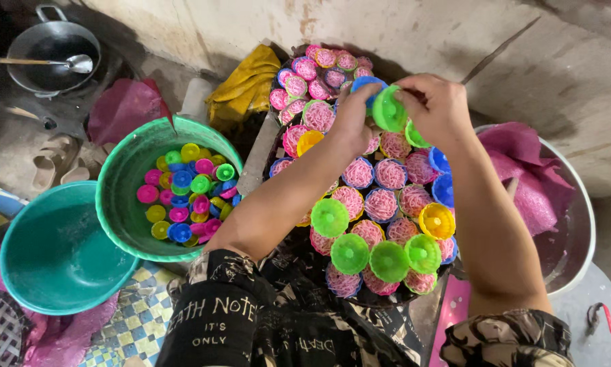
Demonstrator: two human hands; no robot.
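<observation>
Left hand (350, 119) and right hand (436, 105): both meet above the far side of a round tray (387, 299), each grip closed on one green plastic cup (389, 109), with a blue cup (367, 85) touching behind it. Tray: packed with pink noodle-like cakes (381, 204) in coloured cups. Green bucket (125, 204), left of tray: loose coloured cups. Teal basin (54, 251): beside the bucket.

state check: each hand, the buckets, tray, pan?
Left hand: gripping the green mould.
Right hand: gripping the same mould.
Green bucket: partly full of empty moulds.
Teal basin: empty.
Tray: covered with filled moulds.
Pan: ladle resting in it.
</observation>
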